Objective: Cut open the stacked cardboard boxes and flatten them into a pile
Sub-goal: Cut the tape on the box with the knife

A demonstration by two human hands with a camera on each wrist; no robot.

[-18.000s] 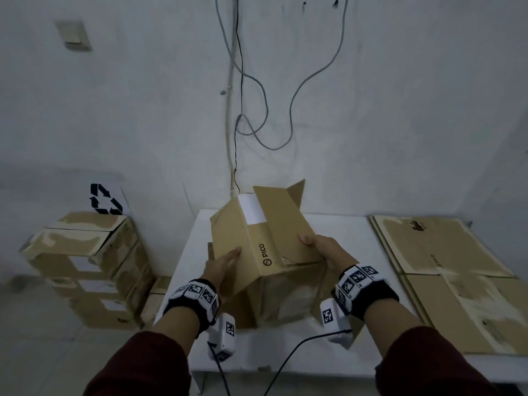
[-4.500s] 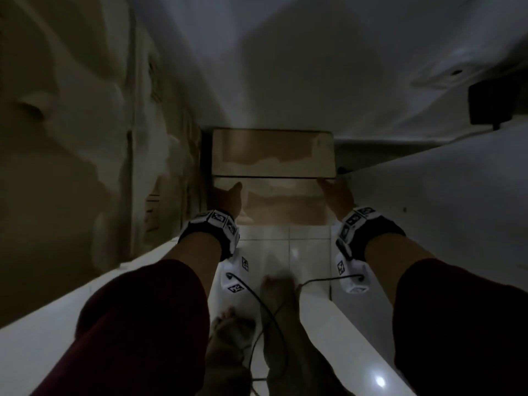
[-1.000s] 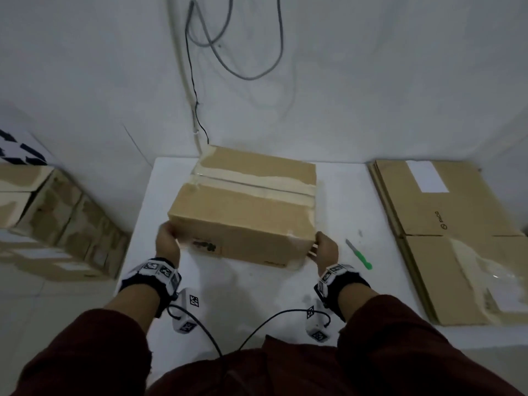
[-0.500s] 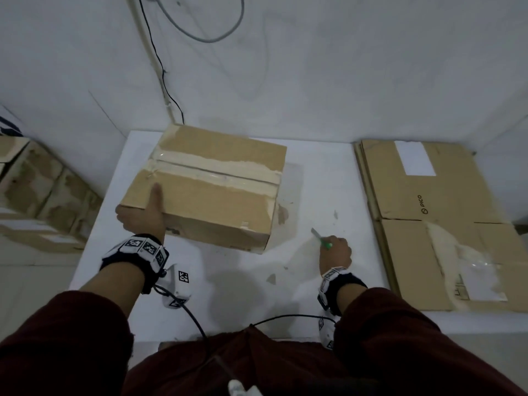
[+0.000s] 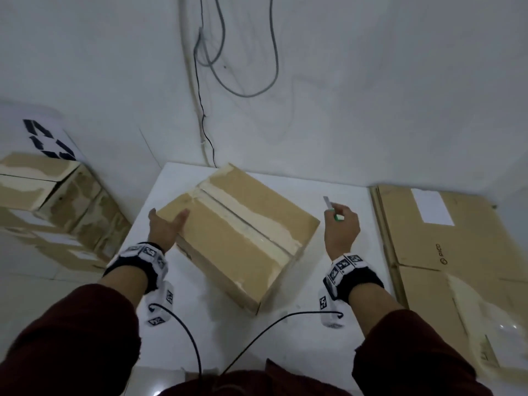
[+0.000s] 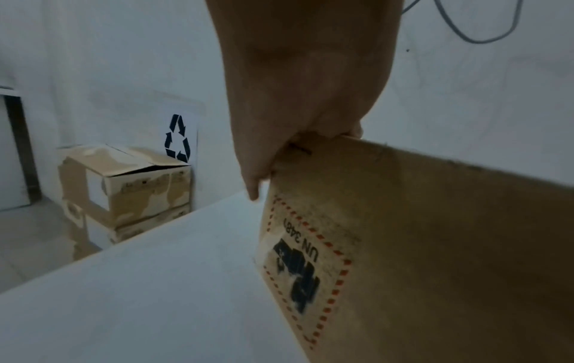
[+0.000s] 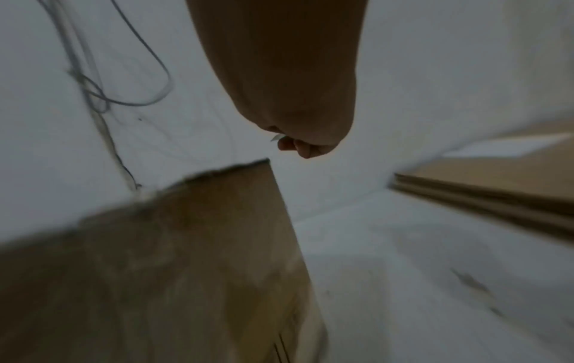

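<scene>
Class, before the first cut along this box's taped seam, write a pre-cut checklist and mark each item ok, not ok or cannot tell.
1. Taped box resting on the white table: ok.
2. Tape seam facing up: ok.
3. Left hand steadying the box's corner, clear of the seam: ok.
4. Right hand gripping the green-handled knife: ok.
5. Blade on the seam: not ok, it is beside the box.
6. Blade sharpness: cannot tell.

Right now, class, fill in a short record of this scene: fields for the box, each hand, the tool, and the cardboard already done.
box: sealed with tape, sits turned at an angle on the white table (box)
left hand: grips the box's left corner
right hand: raised beside the box, holds the knife
knife: green handle, blade pointing away
flattened cardboard: piled at the table's right
waiting boxes: stacked on the floor, left
</scene>
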